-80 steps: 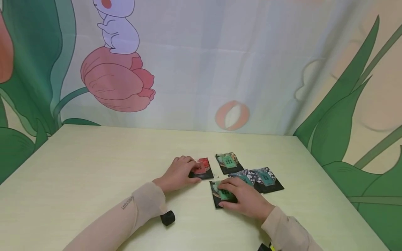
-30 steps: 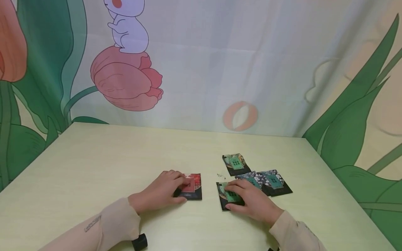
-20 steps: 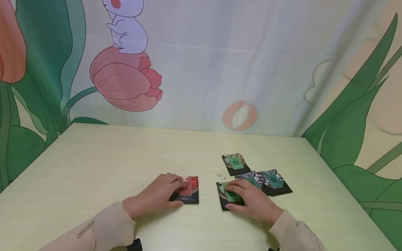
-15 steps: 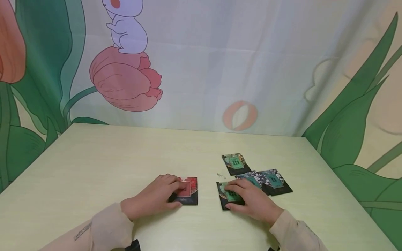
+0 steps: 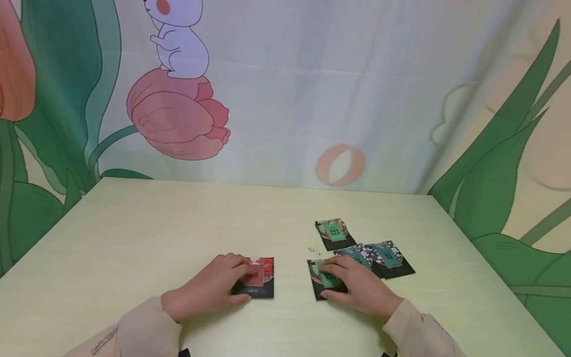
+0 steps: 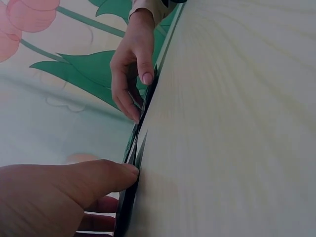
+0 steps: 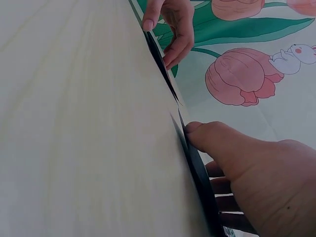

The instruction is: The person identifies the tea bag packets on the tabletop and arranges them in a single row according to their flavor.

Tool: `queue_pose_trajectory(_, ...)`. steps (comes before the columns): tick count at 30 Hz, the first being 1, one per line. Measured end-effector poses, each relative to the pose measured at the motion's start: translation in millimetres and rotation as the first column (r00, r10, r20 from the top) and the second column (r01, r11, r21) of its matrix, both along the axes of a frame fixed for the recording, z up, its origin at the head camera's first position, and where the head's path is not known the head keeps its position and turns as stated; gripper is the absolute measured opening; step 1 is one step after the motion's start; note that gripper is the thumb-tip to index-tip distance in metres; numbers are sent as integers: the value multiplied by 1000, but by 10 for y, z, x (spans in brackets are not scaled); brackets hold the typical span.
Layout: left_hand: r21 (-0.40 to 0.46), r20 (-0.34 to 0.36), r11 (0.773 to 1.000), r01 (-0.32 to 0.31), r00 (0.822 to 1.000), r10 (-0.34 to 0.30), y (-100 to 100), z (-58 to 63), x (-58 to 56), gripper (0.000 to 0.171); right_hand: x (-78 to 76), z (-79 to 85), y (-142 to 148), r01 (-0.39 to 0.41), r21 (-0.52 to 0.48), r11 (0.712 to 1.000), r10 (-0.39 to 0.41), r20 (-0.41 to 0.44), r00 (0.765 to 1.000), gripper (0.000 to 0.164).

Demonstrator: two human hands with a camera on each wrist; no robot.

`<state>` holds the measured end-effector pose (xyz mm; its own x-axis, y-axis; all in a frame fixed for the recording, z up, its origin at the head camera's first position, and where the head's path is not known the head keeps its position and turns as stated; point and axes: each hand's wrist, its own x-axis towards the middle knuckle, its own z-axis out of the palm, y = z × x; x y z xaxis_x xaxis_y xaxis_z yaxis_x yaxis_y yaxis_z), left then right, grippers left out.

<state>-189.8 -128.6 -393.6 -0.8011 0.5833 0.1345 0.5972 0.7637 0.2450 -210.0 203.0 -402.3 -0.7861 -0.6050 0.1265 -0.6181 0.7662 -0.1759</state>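
Head view evenly bright; wrist views dim.

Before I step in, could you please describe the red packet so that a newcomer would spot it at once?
On the pale table, find the person's left hand. The red packet lies flat, partly beneath that hand, dark along its near edge. Four other packets cluster to the right; it alone is labelled red, the others green or teal.

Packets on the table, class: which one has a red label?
The leftmost packet, partly under the left hand: its label is red, while the other four visible packets are labelled green or teal.
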Motion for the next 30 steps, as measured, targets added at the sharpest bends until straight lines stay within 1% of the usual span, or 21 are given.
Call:
queue_pose_trajectory(7,-6,-12,1000,-8,1000,8,-36,-20,30,48,11,-20,-71,6,11,1000,-6,-10,1000,55)
queue_pose_trajectory(11,12,-26,1000,1,1000,-1,-39,-30,20,47,1,-15,-97,18,27,999,-17,-30,999,55)
queue_pose_trajectory(14,21,-22,1000,3,1000,-3,-35,-31,5,48,-8,-10,-115,22,35,999,-21,-41,999,55)
queue_pose_trajectory(18,20,-13,1000,2,1000,-2,-31,-41,-4,49,-17,-15,-157,25,38,999,-24,-37,999,55)
queue_pose_trajectory(25,12,-24,1000,10,1000,-10,-39,-51,-19,50,-25,-28,-266,39,46,998,-37,-42,998,54)
queue_pose_trajectory(30,8,-7,1000,2,1000,-2,-33,-58,-21,51,-30,-19,-347,42,48,998,-41,-24,999,55)
